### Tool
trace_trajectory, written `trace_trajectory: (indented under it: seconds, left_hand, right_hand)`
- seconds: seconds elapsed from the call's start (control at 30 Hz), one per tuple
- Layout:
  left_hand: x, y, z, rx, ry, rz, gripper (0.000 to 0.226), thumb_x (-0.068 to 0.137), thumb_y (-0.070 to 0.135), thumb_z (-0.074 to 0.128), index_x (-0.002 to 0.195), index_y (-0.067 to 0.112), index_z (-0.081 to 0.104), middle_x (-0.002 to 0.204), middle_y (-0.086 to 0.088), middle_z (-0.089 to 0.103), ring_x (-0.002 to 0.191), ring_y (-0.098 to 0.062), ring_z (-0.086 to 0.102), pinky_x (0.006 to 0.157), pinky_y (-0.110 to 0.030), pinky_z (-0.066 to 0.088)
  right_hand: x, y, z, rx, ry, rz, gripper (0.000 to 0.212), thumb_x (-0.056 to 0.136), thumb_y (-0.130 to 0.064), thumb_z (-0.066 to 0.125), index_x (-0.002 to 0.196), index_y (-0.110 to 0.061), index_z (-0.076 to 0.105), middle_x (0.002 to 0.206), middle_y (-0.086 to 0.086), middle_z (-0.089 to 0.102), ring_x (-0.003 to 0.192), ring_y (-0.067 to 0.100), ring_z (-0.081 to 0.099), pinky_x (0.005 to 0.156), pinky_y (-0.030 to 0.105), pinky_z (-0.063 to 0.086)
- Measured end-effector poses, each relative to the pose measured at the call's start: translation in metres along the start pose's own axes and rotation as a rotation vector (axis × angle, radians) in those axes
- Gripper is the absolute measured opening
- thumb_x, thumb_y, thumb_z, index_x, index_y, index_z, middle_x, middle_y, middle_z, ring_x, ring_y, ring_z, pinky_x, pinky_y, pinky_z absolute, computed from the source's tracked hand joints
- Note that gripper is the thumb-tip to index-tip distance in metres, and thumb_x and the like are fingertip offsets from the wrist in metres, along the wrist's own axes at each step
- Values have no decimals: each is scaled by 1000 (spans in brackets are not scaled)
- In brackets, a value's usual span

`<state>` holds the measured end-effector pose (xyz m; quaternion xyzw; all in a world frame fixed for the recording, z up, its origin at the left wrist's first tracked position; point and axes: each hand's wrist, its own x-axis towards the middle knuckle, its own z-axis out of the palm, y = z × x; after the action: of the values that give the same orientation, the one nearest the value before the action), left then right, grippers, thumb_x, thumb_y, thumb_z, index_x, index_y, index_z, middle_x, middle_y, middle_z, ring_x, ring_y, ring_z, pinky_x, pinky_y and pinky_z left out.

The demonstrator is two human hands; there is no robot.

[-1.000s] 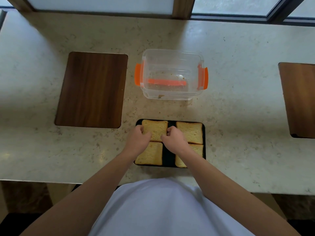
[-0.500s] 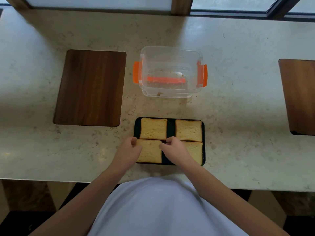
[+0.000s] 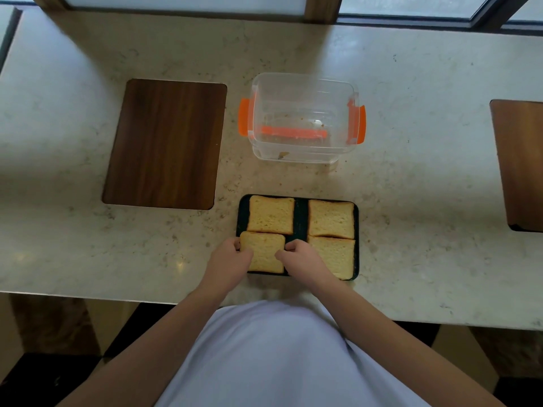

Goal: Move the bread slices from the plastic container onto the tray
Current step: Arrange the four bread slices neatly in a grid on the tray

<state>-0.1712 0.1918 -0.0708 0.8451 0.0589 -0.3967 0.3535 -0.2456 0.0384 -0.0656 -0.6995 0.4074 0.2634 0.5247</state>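
Observation:
Several bread slices lie on the black tray (image 3: 300,214) near the counter's front edge: a far-left slice (image 3: 271,214), a far-right slice (image 3: 331,218), a near-right slice (image 3: 338,255) and a near-left slice (image 3: 266,252). My left hand (image 3: 230,261) pinches the left edge of the near-left slice, and my right hand (image 3: 302,258) pinches its right edge. The clear plastic container (image 3: 302,92) with orange clips stands behind the tray, holding only crumbs.
A dark wooden board (image 3: 166,143) lies left of the container on the pale stone counter (image 3: 411,186). Another wooden board (image 3: 520,163) sits at the right edge of view. Window frames run along the back. The counter's front edge is close to my body.
Both hands have drawn back from the far-left slice to the near-left slice and now grip its two sides. That slice sits slightly further left.

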Motion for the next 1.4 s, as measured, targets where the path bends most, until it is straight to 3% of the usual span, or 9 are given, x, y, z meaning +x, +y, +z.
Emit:
trace_trajectory:
  seconds: [0.13, 0.23, 0.33, 0.53, 0.7, 0.9, 1.03, 1.13, 1.4]
  left_hand:
    - [0, 4, 1, -16, -10, -31, 49, 90, 26, 54, 138, 14, 50, 121, -6, 61, 103, -20, 57, 78, -32, 42]
    - [-3, 6, 5, -23, -28, 2, 14, 88, 22, 53, 102, 25, 58, 96, -1, 59, 80, -13, 54, 68, -29, 39]
    - [-3, 6, 12, -13, -1, 60, 32, 86, 19, 55, 72, 37, 33, 80, 7, 44, 68, -8, 39, 60, -27, 30]
    - [-12, 14, 8, 234, 32, 225, 4, 85, 18, 54, 86, 14, 54, 85, -6, 50, 72, -15, 46, 60, -27, 35]
    - [-22, 42, 22, 564, 165, 677, 44, 86, 19, 58, 126, 4, 49, 120, -10, 53, 106, -22, 49, 86, -31, 43]
    - [8, 95, 69, 288, -142, 310, 59, 90, 29, 52, 143, 7, 39, 142, -9, 46, 120, -22, 49, 93, -35, 44]
    - [23, 116, 88, 344, -70, 268, 13, 89, 20, 55, 95, 8, 55, 93, -4, 54, 73, -18, 53, 60, -34, 45]
    - [27, 121, 96, 316, -79, 197, 13, 84, 12, 54, 73, 12, 47, 69, -2, 47, 56, -17, 44, 46, -31, 35]
    - [40, 120, 107, 241, -108, 94, 40, 86, 8, 52, 125, 1, 55, 72, 9, 37, 63, -5, 40, 55, -24, 38]
  right_hand:
    - [-1, 2, 1, 5, -4, 10, 44, 87, -28, 58, 118, 2, 59, 111, 21, 65, 99, 31, 64, 84, 51, 53]
    - [-1, 4, -1, -15, -6, 17, 14, 86, -30, 57, 81, -18, 54, 66, 1, 53, 58, 16, 52, 52, 31, 41]
    - [0, 6, -3, -7, 15, 17, 25, 83, -28, 57, 68, -19, 38, 58, -4, 33, 54, 16, 34, 53, 31, 28]
    - [2, 9, -6, -18, 8, -8, 21, 86, -28, 57, 96, -10, 63, 66, 0, 48, 60, 17, 47, 55, 31, 36]
    - [13, 15, -50, 12, 206, -60, 48, 91, -32, 59, 135, -13, 53, 98, -10, 59, 83, 2, 58, 60, 15, 44]
    - [26, 21, -100, -12, 397, 34, 56, 87, -30, 56, 138, -8, 50, 135, 9, 55, 109, 22, 56, 86, 39, 50]
    - [28, 19, -103, -112, 434, 56, 54, 84, -30, 56, 131, -4, 52, 129, 14, 55, 110, 29, 56, 89, 46, 52]
    - [29, 19, -102, -153, 455, 78, 54, 83, -29, 56, 130, -3, 50, 132, 15, 50, 119, 32, 49, 94, 49, 49]
    - [33, 19, -99, -99, 425, 98, 55, 84, -27, 56, 132, -2, 47, 138, 18, 45, 128, 35, 41, 98, 48, 45]
